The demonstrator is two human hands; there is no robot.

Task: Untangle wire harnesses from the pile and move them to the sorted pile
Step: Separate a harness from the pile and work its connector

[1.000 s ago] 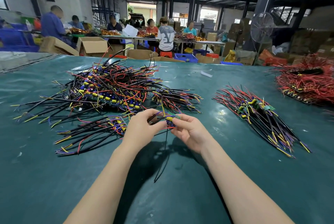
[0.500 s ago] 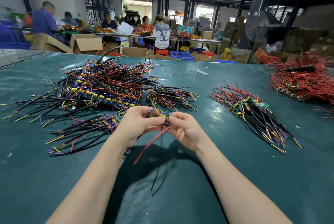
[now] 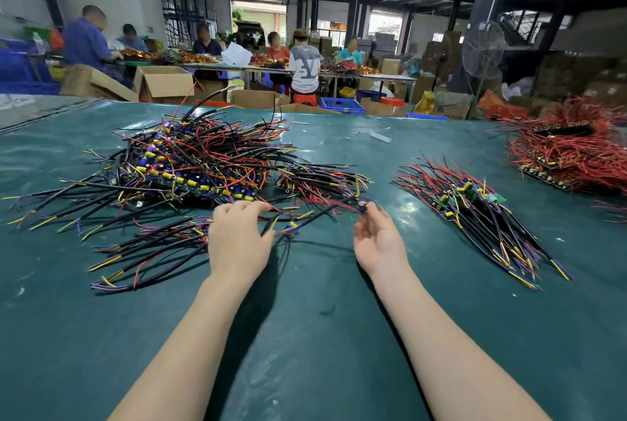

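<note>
- Step in hand: freeing one wire harness (image 3: 322,213), stretched just above the green mat (image 3: 305,335) between tangled pile (image 3: 203,162) and sorted pile (image 3: 475,213).
- Left hand (image 3: 237,244) curled round its black leads; right hand (image 3: 376,240) pinching the component end.
- Next, by judgement: pulling leads clear, then carrying rightward.
- Thin, limp insulated strands: black, red, yellow, blue; stubby cylindrical parts.

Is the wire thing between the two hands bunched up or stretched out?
Stretched out: the black-and-red wire harness spans from the left hand, which has a grip on one end, to the right hand, which pinches the other.
</note>
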